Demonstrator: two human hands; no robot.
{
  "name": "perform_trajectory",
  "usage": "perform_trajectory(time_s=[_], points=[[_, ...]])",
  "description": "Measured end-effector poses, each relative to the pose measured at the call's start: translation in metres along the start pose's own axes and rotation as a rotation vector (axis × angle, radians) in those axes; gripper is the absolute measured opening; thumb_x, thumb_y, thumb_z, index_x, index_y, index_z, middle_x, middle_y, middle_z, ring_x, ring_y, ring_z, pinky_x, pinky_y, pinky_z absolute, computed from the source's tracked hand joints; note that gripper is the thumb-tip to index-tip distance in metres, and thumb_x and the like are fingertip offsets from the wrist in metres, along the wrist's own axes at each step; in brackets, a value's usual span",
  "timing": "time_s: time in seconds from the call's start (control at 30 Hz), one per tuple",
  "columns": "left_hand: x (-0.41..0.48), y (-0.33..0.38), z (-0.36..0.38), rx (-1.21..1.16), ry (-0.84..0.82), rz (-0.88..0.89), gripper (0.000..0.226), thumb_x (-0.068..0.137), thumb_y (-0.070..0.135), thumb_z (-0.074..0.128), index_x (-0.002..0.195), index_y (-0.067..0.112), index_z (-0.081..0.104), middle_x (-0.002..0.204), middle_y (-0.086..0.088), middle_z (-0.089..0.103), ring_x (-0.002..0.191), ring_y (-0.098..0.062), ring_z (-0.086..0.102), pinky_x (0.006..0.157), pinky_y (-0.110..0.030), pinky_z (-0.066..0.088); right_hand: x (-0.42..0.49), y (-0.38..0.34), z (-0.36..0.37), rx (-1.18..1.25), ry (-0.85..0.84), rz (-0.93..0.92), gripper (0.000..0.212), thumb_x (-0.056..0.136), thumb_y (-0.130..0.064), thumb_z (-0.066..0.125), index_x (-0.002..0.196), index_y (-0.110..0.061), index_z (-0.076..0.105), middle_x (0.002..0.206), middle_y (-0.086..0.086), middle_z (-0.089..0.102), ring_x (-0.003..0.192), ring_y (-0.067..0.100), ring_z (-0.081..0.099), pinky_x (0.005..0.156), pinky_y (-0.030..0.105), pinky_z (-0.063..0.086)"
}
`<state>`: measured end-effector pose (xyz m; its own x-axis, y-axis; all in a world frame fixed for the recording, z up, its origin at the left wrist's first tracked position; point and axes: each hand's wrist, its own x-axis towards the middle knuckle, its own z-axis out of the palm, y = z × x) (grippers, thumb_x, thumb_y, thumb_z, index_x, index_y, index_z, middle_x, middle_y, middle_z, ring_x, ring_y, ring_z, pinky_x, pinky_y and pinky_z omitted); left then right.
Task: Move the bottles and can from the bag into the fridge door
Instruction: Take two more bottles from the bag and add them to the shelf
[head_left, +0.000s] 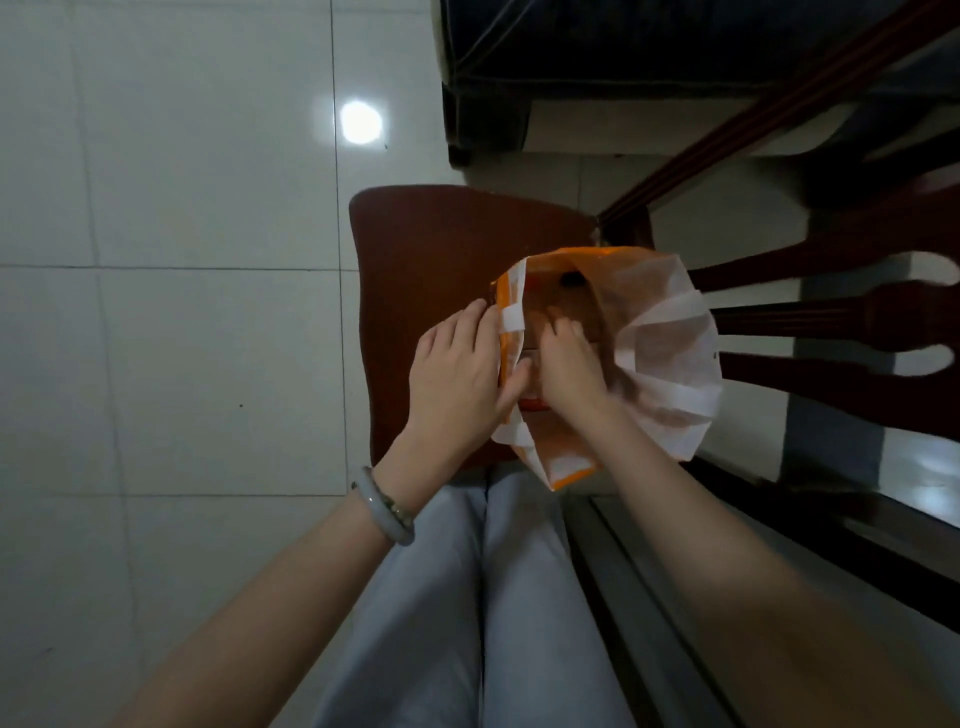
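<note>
Bag: an orange-and-white thin fabric carrier bag (660, 353) stands open on a dark red-brown wooden chair seat (415, 249), mouth up towards the camera.
Left hand: the left hand (457, 374) lies on the bag's near-left rim, fingers bent over the edge beside a white handle strap (511, 325), thumb tucked inside; it pinches the rim to hold the mouth open.
Right hand: the right hand (569, 364) is down inside the mouth, fingers curled and pointing into the bag; I cannot tell whether they have closed on anything.
Key relation: whatever is to be lifted lies below and just beyond the right fingertips, so the right hand is nearer.
Hidden: no bottle or can is clearly visible; only a small dark round shape (571, 280) deep inside, beyond the fingers, and its long axis cannot be judged.
Fridge door: out of view.
</note>
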<state>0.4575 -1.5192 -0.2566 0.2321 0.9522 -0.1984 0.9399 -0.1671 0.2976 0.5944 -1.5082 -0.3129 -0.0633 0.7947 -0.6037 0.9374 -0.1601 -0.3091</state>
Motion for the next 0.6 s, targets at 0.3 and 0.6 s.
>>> perform_trajectory(time_s=[0.3,0.6], points=[[0.002,-0.009,0.011,0.129,0.090,0.010,0.032,0.091,0.029,0.050,0.112,0.010,0.066,0.122,-0.011,0.063,0.102,-0.025,0.063,0.087,-0.036,0.047,0.064,0.022,0.043,-0.153,-0.046,0.169,0.076,0.089,-0.051,0.047,0.142,-0.004,0.020,0.145,0.020,0.032,0.132,0.034,0.033,0.110,0.045,0.026],[0.004,-0.001,0.012,0.137,0.014,-0.018,0.037,0.094,0.029,0.042,0.117,0.009,0.063,0.125,-0.011,0.061,0.106,-0.025,0.061,0.091,-0.037,0.047,0.083,0.014,0.059,-0.191,-0.164,0.242,0.084,0.089,-0.054,0.045,0.144,-0.001,0.009,0.151,0.025,0.016,0.138,0.040,0.019,0.113,0.050,0.016]])
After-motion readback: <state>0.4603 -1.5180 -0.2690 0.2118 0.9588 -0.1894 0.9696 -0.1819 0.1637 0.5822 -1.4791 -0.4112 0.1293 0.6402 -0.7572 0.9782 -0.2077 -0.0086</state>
